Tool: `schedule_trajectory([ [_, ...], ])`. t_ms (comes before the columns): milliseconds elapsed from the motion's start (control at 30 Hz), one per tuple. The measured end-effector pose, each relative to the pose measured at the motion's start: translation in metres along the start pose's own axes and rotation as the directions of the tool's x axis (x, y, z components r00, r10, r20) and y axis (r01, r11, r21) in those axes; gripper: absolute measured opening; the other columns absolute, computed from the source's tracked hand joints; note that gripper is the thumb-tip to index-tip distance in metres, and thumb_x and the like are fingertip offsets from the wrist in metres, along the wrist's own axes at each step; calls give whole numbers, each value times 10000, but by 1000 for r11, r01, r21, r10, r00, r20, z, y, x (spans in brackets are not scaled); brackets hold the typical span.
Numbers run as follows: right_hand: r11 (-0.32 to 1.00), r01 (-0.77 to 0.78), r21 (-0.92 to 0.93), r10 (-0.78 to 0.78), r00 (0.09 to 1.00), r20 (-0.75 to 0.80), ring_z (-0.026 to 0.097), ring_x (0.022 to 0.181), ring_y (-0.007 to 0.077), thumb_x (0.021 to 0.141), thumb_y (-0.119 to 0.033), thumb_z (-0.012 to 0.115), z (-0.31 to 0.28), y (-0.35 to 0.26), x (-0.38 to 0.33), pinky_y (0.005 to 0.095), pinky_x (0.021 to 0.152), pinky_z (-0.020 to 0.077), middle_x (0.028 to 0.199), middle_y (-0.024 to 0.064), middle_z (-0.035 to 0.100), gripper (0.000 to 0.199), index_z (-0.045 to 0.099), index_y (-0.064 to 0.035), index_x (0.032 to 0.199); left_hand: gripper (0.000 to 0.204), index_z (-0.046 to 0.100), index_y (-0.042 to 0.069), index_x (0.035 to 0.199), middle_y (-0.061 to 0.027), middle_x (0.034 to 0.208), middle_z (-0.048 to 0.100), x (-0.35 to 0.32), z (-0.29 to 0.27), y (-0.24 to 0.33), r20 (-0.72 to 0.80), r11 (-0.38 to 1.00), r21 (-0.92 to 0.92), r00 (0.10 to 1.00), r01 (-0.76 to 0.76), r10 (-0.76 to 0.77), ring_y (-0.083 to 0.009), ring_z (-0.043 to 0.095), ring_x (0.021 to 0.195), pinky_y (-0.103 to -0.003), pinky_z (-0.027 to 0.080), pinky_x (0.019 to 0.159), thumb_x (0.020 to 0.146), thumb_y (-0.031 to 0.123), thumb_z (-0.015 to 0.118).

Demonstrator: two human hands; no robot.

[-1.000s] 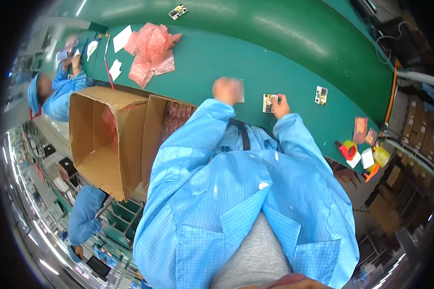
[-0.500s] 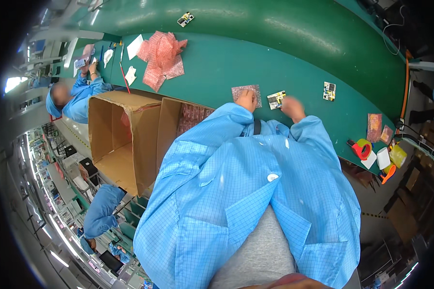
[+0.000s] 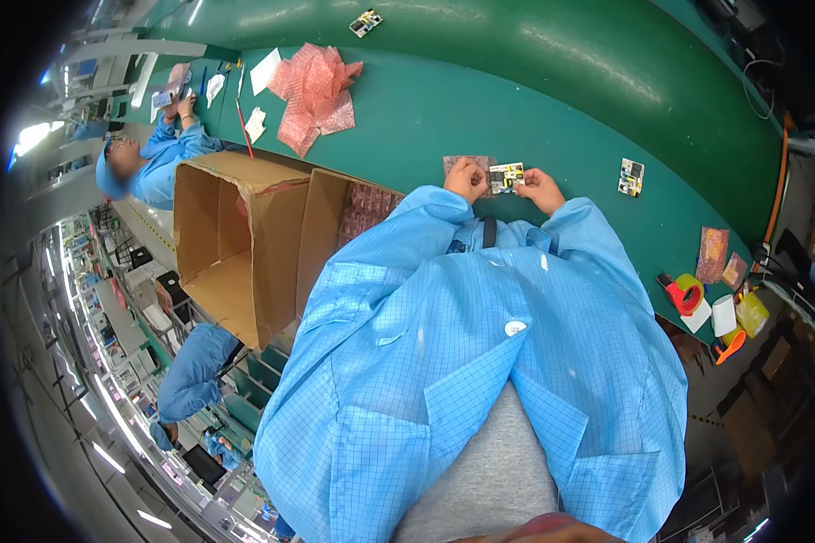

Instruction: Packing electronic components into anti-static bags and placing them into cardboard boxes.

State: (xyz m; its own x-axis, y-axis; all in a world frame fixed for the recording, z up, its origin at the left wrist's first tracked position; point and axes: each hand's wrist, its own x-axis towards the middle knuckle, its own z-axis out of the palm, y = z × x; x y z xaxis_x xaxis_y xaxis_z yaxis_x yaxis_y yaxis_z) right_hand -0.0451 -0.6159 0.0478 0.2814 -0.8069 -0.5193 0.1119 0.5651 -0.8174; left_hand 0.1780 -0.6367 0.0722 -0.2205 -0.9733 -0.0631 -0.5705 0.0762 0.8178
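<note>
Circuit board (image 3: pixel 506 177), small and crowded with parts, sits between my two hands on the green bench (image 3: pixel 407 109), its long side running left to right. My right hand (image 3: pixel 540 187) pinches its right edge. My left hand (image 3: pixel 466 177) is closed at its left end, over a pink bubble-wrap piece (image 3: pixel 455 163), though I can't quite tell whether those fingers grip the board or the wrap. Both hands are about equally close. Farther right lies another small board (image 3: pixel 631 176); to my left stands an open cardboard box (image 3: pixel 244 244).
</note>
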Motion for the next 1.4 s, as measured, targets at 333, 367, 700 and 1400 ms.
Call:
schedule_trajectory([
  [333,995,-93,24,95,992,-79,620,783,139,790,-65,682,5,-22,-5,258,679,495,907,93,648,272,559,20,1016,117,612,45,743,-68,870,553,1,-4,4,-45,998,-60,999,-8,6,-202,578,740,-307,491,631,669,55,703],
  [367,995,-88,-47,85,994,-70,625,799,142,784,-58,685,6,-25,-7,261,684,498,904,92,650,267,568,22,1011,118,615,47,743,-69,878,557,2,-3,5,-97,998,-32,994,-47,44,-212,576,757,-318,491,653,668,66,705],
  [700,993,-114,-27,108,979,-175,521,686,64,769,-156,705,13,-41,-23,219,551,364,828,-9,636,285,628,-45,1021,107,637,77,727,-81,932,561,6,1,20,-137,984,102,977,-148,161,-288,525,897,-351,459,790,657,92,717],
  [1400,999,-39,-2,39,996,-76,632,850,171,746,-36,718,19,-32,-16,269,786,497,923,119,667,312,588,51,1016,106,665,104,698,-107,1026,549,9,4,24,-128,995,83,989,-58,68,-306,451,1045,-387,411,908,617,114,732],
])
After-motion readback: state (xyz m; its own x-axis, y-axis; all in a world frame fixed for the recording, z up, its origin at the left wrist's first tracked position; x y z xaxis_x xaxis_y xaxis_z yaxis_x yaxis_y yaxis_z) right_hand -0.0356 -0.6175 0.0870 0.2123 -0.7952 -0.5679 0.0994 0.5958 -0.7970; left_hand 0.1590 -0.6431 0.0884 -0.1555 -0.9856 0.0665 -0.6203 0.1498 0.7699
